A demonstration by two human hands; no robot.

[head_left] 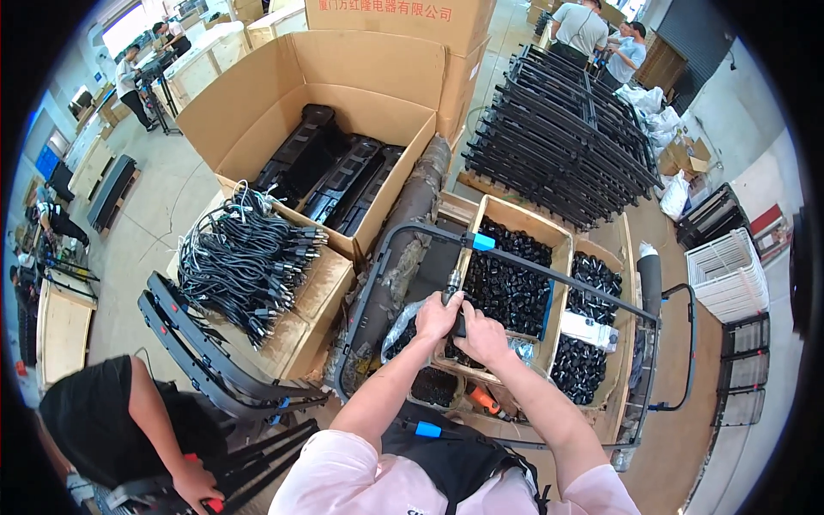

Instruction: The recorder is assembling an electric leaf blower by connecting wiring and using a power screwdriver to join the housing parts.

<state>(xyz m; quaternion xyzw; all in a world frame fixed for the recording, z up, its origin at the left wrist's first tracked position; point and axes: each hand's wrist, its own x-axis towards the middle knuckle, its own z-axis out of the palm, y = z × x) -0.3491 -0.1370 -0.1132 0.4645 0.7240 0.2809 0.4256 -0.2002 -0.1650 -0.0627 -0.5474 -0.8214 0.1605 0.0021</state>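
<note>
Black tubing, apparently smooth, forms a round-cornered frame (pixel 592 293) lying across the wooden bins, with blue clips on its far and near rails. Its far rail crosses above the left bin (pixel 528 221) and partly blocks the view of the small black parts (pixel 506 287) heaped there, glossy and rounded. Right bin (pixel 622 356): similar parts, with a white box (pixel 588 331) lying at its left edge. An orange-handled tool (pixel 482 398) lies by the left bin's near edge. Dark hand tool with bright metal chuck (pixel 453 280): inside the frame's outline, just off the left bin's left edge. Left hand (pixel 436 318) is closed around its upper part; right hand (pixel 483 338) is curled against its lower part, finger closure partly hidden. Left of the frame, a rough, wrapped roll (pixel 421 193) stands between it and an open cardboard carton (pixel 365 107) of ribbed black mouldings (pixel 343 180). Tangled black cables (pixel 249 257) with metallic ends overhang the near edge of a lower carton (pixel 318 322). At lower left, a co-worker's hand (pixel 196 482) grips a part with red pieces.
</note>
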